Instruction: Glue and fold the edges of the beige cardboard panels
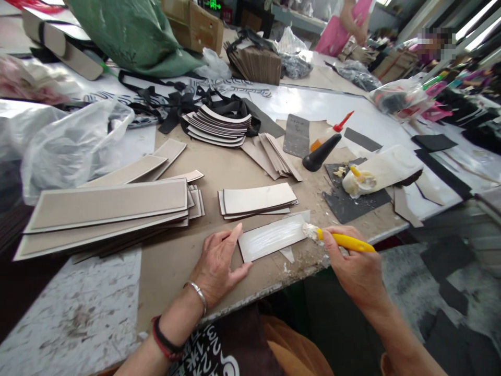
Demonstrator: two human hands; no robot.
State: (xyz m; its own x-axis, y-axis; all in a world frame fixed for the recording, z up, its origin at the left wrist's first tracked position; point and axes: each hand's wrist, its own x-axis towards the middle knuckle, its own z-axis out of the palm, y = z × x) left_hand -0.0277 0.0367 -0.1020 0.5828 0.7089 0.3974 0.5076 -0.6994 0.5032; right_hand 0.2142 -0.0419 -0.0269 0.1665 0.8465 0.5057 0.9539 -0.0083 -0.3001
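A flat rectangular panel [272, 237] lies on the brown work surface, streaked with wet white glue. My left hand [219, 266] rests at its left end, thumb and fingers spread against the edge. In my right hand [356, 261] is a yellow-handled brush [346, 242], its glue-caked bristles touching the panel's right end. Just behind the panel sits a small stack of pale panels [258, 199]. To the left is a stack of longer beige panels [109, 203] with light borders.
A white glue container [383, 169] lies on its side on a dark sheet [356, 206] at the right. Nearby stand a black cone-shaped object [321, 152] and a red-tipped bottle [343, 121]. Curved panels [219, 125] and black straps are behind. A person in pink [344, 26] stands farther back.
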